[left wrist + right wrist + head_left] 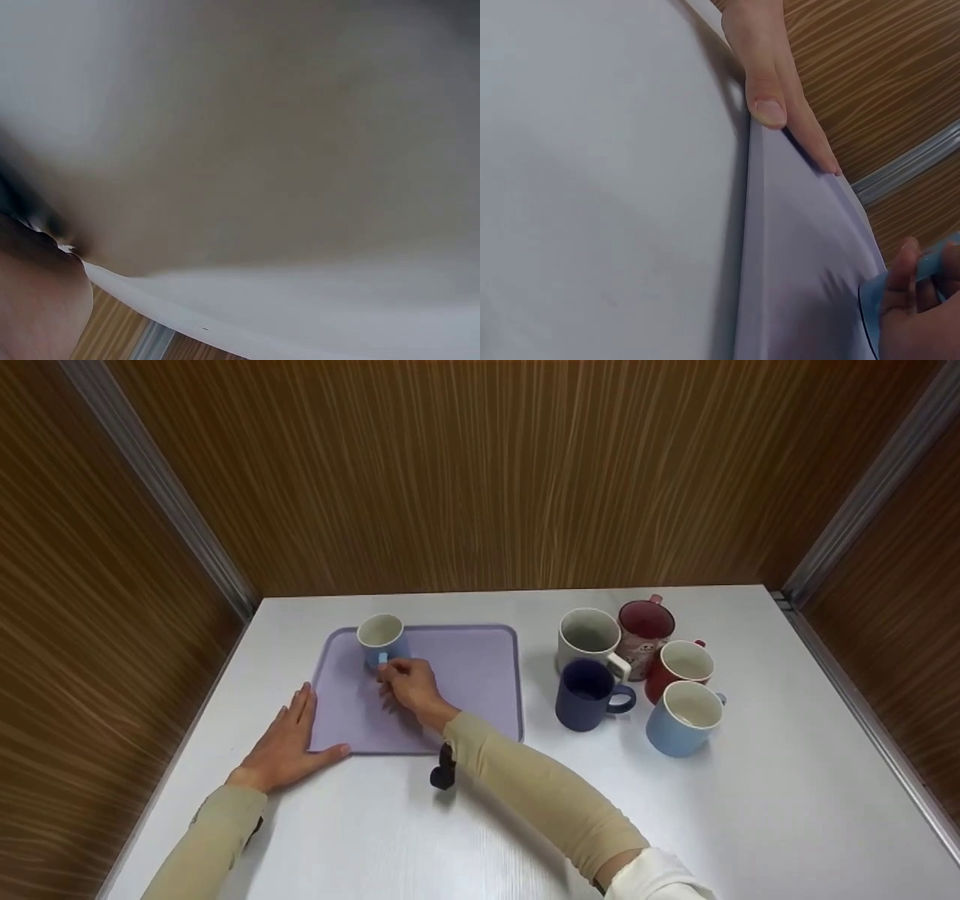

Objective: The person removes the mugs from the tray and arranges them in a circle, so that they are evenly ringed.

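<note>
A light blue mug (384, 642) with a pale inside stands at the back left corner of the lavender tray (465, 682). My right hand (411, 684) pinches its handle, which points toward me. In the right wrist view the mug (870, 307) is partly cut off by the frame edge, and the right hand (922, 322) covers much of it. My left hand (283, 750) lies with straight fingers along the tray's front left corner, thumb on the front rim. The right wrist view shows that left hand (769, 82) at the tray's corner. The left wrist view is mostly blurred tabletop.
To the right of the tray stand a dark blue mug (583, 705), a white mug (577, 641), a patterned dark red mug (643, 649), a red mug (660, 679) and another light blue mug (679, 731), close together. Wood-grain panels (480, 480) enclose the white table (360, 825).
</note>
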`<state>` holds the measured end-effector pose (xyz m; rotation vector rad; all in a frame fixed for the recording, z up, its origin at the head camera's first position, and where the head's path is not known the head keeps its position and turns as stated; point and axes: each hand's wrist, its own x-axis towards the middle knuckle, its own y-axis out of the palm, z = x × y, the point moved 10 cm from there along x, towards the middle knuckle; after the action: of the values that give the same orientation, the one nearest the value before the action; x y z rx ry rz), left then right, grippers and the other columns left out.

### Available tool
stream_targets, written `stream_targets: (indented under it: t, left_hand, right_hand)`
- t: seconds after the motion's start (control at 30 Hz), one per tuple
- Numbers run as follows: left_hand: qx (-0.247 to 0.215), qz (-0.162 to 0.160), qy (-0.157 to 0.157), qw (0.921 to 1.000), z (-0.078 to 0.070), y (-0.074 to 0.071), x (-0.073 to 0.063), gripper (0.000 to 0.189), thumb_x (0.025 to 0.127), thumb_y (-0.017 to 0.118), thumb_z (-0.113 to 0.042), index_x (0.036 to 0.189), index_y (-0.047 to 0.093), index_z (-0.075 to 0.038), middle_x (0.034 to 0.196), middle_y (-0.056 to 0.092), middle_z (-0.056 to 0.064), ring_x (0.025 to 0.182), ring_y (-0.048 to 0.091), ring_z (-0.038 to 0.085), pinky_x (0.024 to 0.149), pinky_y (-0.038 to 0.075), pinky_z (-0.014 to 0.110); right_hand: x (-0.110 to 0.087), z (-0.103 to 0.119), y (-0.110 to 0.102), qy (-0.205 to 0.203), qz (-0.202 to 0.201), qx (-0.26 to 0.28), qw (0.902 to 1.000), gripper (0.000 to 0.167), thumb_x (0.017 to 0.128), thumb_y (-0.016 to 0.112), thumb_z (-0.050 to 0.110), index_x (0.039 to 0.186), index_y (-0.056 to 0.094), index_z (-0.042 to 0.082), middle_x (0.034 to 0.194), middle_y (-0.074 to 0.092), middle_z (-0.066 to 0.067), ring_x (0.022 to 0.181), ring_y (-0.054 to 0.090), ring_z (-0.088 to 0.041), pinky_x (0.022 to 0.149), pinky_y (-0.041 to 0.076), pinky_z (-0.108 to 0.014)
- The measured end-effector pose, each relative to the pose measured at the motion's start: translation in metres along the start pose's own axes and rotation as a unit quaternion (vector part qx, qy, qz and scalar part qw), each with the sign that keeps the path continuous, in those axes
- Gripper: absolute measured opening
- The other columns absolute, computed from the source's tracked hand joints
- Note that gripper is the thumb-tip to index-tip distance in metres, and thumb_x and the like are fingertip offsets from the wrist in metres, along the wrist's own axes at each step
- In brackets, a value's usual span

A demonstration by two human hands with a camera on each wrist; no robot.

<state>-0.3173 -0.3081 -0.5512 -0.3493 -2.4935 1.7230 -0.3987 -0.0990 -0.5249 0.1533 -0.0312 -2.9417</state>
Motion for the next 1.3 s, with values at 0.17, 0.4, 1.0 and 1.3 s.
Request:
stream_targets:
  t: [0.17, 0.4, 1.0, 1.3]
  left_hand:
    - [-0.001, -0.002, 0.001, 1.0, -0.001, -0.001, 0.001, 0.128, 0.091, 0.062, -0.081, 0.168, 0.009, 0.007, 0.179, 0.001, 0.025, 0.165, 0.006, 0.048, 0.133, 0.013, 0.063]
    - [-0.003, -0.006, 0.003, 1.0, -0.003, -0.003, -0.001, 0.128, 0.091, 0.062, -0.08, 0.168, 0.01, 0.008, 0.178, 0.002, 0.026, 0.165, 0.007, 0.048, 0.133, 0.013, 0.063]
    - [0.002, -0.004, 0.003, 1.0, -0.001, 0.003, 0.003, 0.128, 0.091, 0.061, -0.081, 0.169, 0.008, 0.005, 0.179, 0.0, 0.023, 0.165, 0.005, 0.046, 0.133, 0.012, 0.064]
    - [-0.002, -0.007, 0.006, 1.0, -0.002, 0.0, 0.0, 0.127, 0.091, 0.063, -0.078, 0.168, 0.008, 0.006, 0.179, 0.001, 0.024, 0.165, 0.005, 0.047, 0.133, 0.012, 0.064]
  right_hand:
    - [0.001, 0.003, -0.011, -0.005, -0.013, -0.002, 0.9999, 0.025, 0.106, 0.068, 0.012, 0.116, 0.078, -0.009, 0.094, 0.079, -0.02, 0.069, 0.071, -0.01, 0.075, 0.066, -0.034]
    - [-0.003, 0.007, -0.02, -0.019, 0.003, -0.006, 0.9998, 0.026, 0.105, 0.069, 0.01, 0.113, 0.077, -0.013, 0.093, 0.078, -0.024, 0.073, 0.077, -0.02, 0.081, 0.067, -0.042]
    - [-0.018, 0.046, -0.034, -0.046, 0.067, -0.029, 0.9963, 0.024, 0.106, 0.068, 0.014, 0.109, 0.08, -0.006, 0.084, 0.076, -0.011, 0.076, 0.075, -0.022, 0.087, 0.066, -0.049]
    - [-0.035, 0.063, -0.053, -0.055, 0.104, -0.031, 0.9926, 0.026, 0.107, 0.067, 0.015, 0.116, 0.079, -0.005, 0.103, 0.077, -0.027, 0.078, 0.073, -0.014, 0.091, 0.065, -0.048]
